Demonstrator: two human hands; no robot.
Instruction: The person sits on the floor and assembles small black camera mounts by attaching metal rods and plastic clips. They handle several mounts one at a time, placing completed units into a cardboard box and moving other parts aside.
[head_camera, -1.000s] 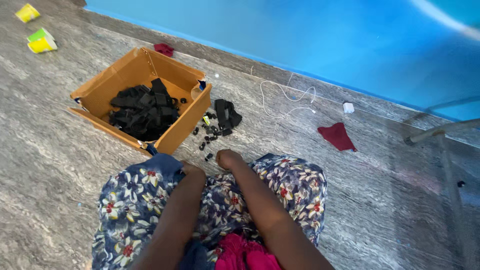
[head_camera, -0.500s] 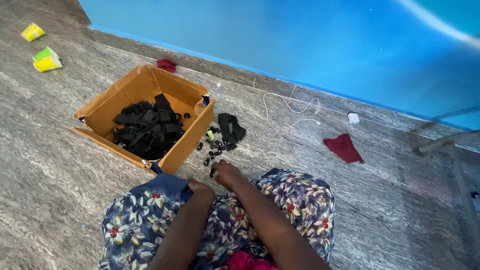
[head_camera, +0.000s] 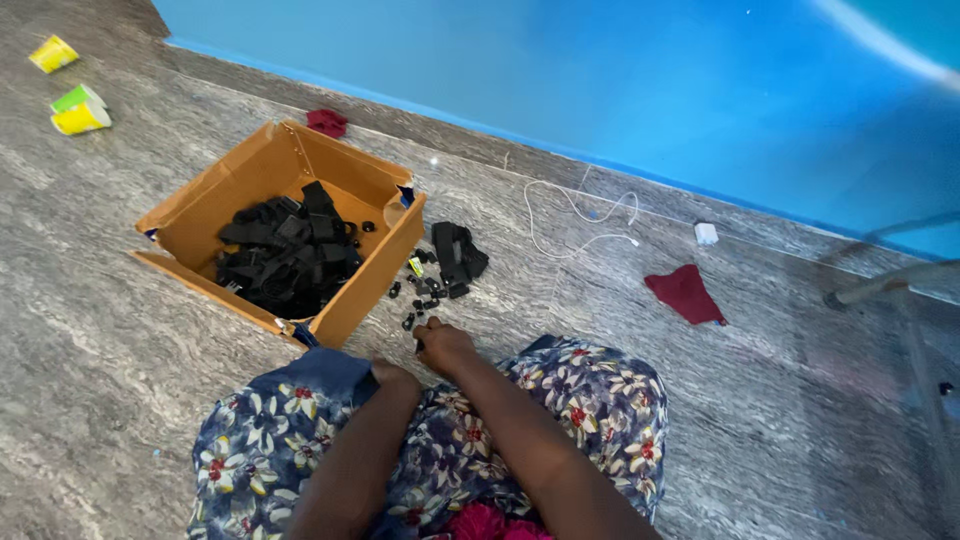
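The right hand curls, fingertips pinching a small black clip on the floor beside the cardboard box; the left hand is fisted on the floral skirt.

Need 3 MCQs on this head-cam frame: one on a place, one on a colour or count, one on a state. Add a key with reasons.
1. Where does the heap of black parts lie?
A. in the cardboard box
B. on the flowered cloth
C. against the blue wall

2. What colour is the crumpled rag on the floor right of the white cable?
A. yellow
B. dark red
C. green

3. What is the right hand doing?
A. resting flat on the lap
B. lifted high in the air
C. down at the loose black bits beside the box

Key: 1 A, the heap sits between the box walls. 2 B, the rag is dark red. 3 C, the hand is at the floor by the scattered bits.
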